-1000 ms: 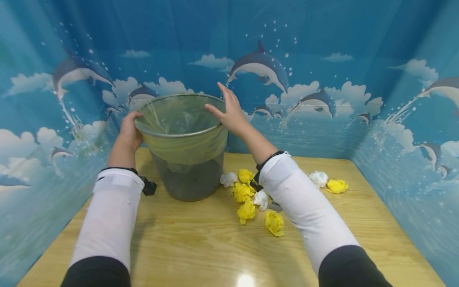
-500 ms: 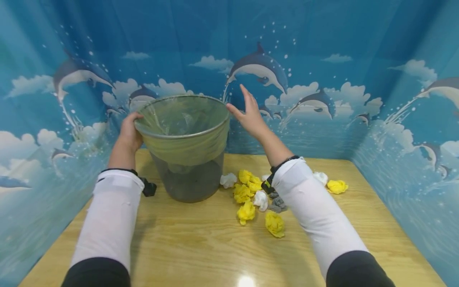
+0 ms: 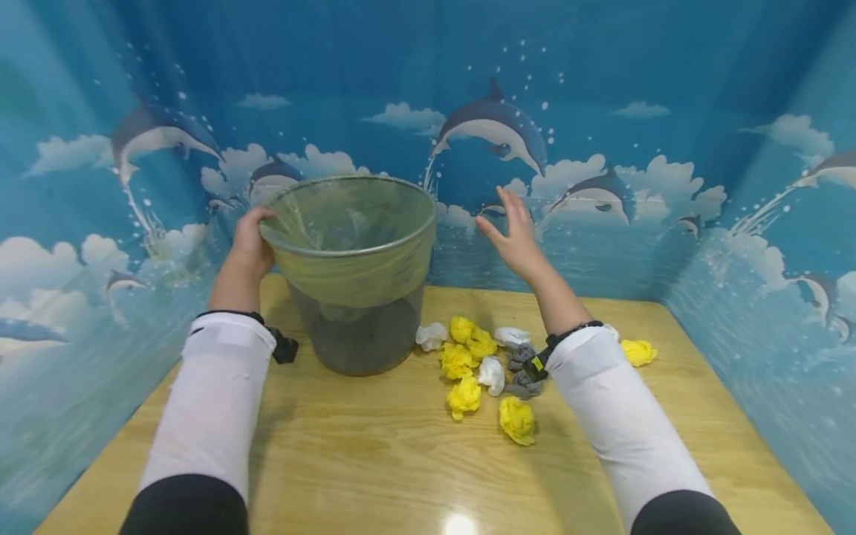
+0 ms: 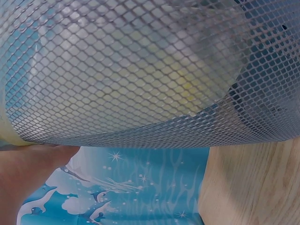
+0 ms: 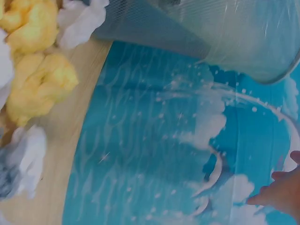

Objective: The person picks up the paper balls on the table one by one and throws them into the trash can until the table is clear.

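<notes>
A dark mesh wastebasket stands upright on the table, lined with a thin yellowish see-through bag folded over its rim. At the basket's left side my left hand grips the rim, thumb hooked over the edge. In the left wrist view, the bag shows through the mesh, with the hand below it. To the right of the basket, my right hand hangs in the air, fingers spread and holding nothing. Its fingers appear at the right wrist view's lower right, apart from the basket.
Right of the basket lies a cluster of crumpled paper balls: yellow, white and grey. Another yellow ball sits farther right, beyond the right forearm. A dolphin-print curtain encloses the wooden table at back and sides.
My right hand has left the basket's right rim and moved rightward and slightly down. The left hand stays on the rim. The whole view has shifted slightly.
</notes>
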The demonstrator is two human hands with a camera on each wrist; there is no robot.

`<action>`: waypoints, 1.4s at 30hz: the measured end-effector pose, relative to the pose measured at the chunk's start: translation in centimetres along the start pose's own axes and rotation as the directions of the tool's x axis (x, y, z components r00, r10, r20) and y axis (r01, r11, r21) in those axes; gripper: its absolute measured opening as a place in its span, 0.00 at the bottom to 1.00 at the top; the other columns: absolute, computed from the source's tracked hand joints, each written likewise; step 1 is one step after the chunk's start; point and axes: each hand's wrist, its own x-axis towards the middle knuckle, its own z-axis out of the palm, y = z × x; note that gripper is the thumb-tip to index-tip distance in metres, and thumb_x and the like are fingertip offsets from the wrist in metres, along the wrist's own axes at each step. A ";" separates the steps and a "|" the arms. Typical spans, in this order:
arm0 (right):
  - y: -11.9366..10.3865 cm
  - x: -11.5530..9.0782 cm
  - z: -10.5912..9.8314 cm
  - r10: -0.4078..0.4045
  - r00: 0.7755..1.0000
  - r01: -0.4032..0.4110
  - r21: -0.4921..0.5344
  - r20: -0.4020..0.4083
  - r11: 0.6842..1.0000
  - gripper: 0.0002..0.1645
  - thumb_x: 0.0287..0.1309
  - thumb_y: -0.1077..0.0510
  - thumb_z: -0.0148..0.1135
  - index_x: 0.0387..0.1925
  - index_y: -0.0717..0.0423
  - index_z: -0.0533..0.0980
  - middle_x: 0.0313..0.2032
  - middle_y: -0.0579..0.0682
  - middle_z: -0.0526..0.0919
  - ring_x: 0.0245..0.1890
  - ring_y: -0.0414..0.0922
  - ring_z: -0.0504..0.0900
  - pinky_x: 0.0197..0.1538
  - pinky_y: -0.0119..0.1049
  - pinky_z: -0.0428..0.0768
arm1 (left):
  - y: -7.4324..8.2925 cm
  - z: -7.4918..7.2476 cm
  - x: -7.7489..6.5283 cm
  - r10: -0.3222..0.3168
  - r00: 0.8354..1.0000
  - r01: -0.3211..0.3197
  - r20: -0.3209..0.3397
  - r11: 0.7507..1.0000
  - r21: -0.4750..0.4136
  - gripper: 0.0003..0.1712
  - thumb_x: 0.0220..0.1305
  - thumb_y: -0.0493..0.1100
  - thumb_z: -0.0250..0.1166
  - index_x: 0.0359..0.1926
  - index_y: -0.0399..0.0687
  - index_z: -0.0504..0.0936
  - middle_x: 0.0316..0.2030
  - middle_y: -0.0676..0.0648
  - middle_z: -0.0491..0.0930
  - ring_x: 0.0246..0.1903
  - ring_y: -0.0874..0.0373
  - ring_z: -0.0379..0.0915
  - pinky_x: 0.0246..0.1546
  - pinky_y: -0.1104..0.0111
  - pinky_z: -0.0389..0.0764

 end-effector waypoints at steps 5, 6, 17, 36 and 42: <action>2.5 -1.4 -1.3 0.076 0.997 -0.076 -0.024 0.001 0.997 0.51 0.65 0.31 0.47 0.77 0.44 0.37 0.77 0.55 0.31 0.76 0.58 0.32 0.70 0.66 0.43 | -0.1 0.1 0.2 0.002 1.000 -0.002 -0.026 1.000 0.024 0.43 0.72 0.49 0.41 0.74 0.64 0.21 0.74 0.62 0.20 0.75 0.63 0.23 0.73 0.69 0.40; 3.0 -1.7 -1.6 0.090 0.996 -0.090 -0.030 0.000 0.995 0.51 0.65 0.31 0.46 0.77 0.44 0.37 0.77 0.55 0.31 0.76 0.58 0.32 0.69 0.67 0.43 | -0.1 0.1 0.2 0.003 1.000 -0.003 -0.026 1.000 0.026 0.43 0.72 0.49 0.41 0.74 0.64 0.22 0.74 0.63 0.20 0.75 0.63 0.23 0.73 0.70 0.41; 8.3 -4.8 -3.4 0.174 0.984 -0.177 -0.203 -0.036 0.963 0.51 0.68 0.35 0.46 0.77 0.54 0.37 0.75 0.65 0.31 0.74 0.66 0.30 0.68 0.69 0.38 | -0.1 -0.3 -0.3 0.001 1.000 -0.001 0.005 1.000 0.003 0.41 0.72 0.48 0.40 0.75 0.64 0.26 0.75 0.60 0.44 0.63 0.66 0.59 0.57 0.75 0.61; 19.9 -10.9 -5.4 0.438 0.898 -0.356 -0.511 0.044 0.782 0.50 0.70 0.37 0.44 0.73 0.68 0.42 0.69 0.79 0.35 0.67 0.78 0.32 0.62 0.76 0.39 | 0.0 0.0 0.1 0.018 1.000 -0.019 0.013 0.999 0.046 0.39 0.72 0.48 0.38 0.76 0.64 0.30 0.76 0.61 0.37 0.73 0.63 0.42 0.65 0.72 0.54; 21.8 -11.9 -5.1 0.469 0.876 -0.352 -0.515 0.112 0.782 0.50 0.69 0.37 0.46 0.73 0.68 0.43 0.68 0.80 0.35 0.67 0.79 0.31 0.61 0.77 0.37 | 0.0 0.0 0.1 0.010 1.000 -0.010 0.006 0.999 0.042 0.39 0.72 0.48 0.38 0.76 0.64 0.28 0.76 0.63 0.32 0.75 0.64 0.35 0.70 0.70 0.49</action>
